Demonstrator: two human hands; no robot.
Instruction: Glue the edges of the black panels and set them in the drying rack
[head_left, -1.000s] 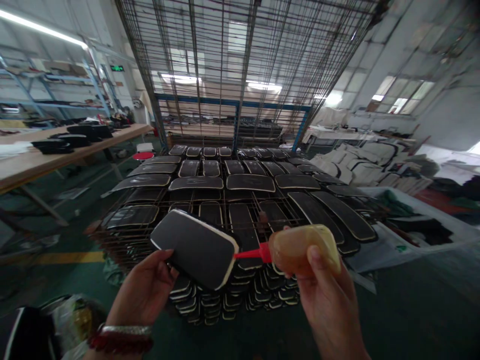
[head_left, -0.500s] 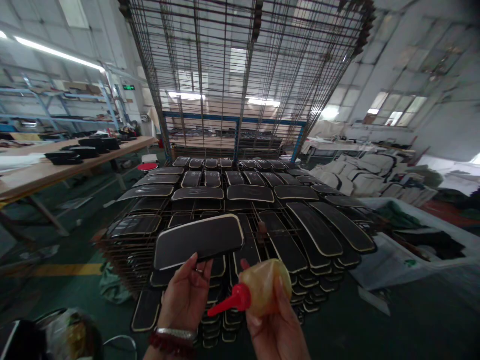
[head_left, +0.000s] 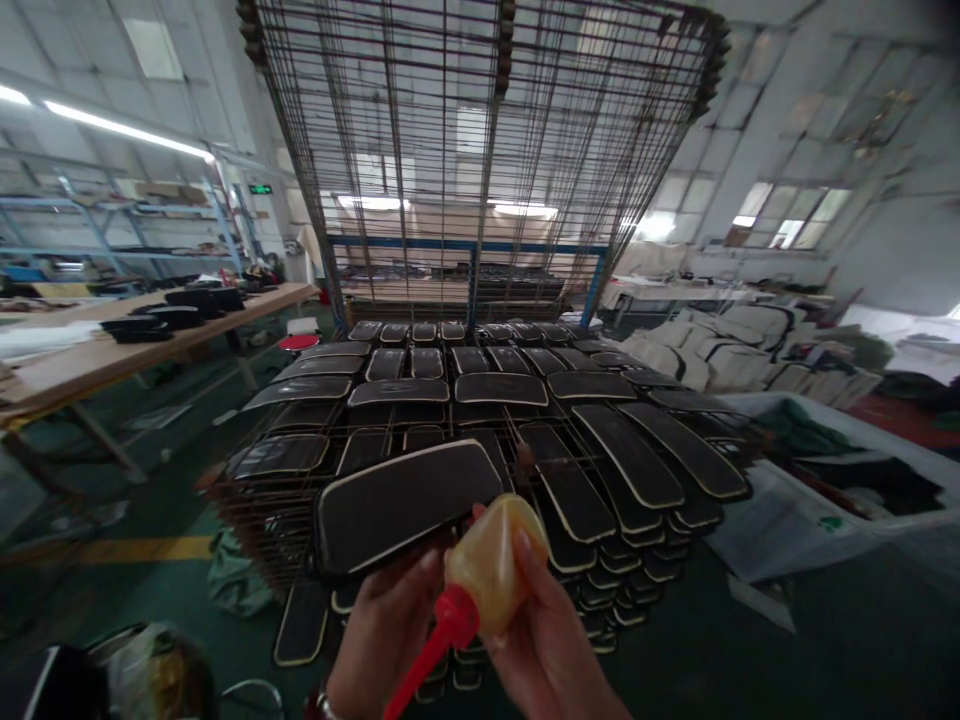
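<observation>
My left hand (head_left: 386, 632) grips a flat black panel (head_left: 401, 505) with a pale edge, holding it from below, nearly level, over the near side of the rack. In my right hand (head_left: 551, 645) is a yellowish squeeze bottle (head_left: 495, 565); its red nozzle (head_left: 427, 655) points down and to the left, across my left hand. Both hands are close together at the bottom centre. Beyond them, a wire rack (head_left: 300, 495) carries stacks of many similar black panels (head_left: 501, 388).
A tall wire mesh frame (head_left: 480, 130) stands tilted up behind the rack. A long wooden table (head_left: 82, 360) with dark pieces runs along the left. Pale fabric pieces (head_left: 750, 345) are piled at the right, a white bin (head_left: 840, 480) nearer. A bag (head_left: 161, 670) lies bottom left.
My left hand turned the panel from tilted to nearly level and raised it. The bottle swung away from the panel's edge, its nozzle now pointing down-left, and both hands drew together.
</observation>
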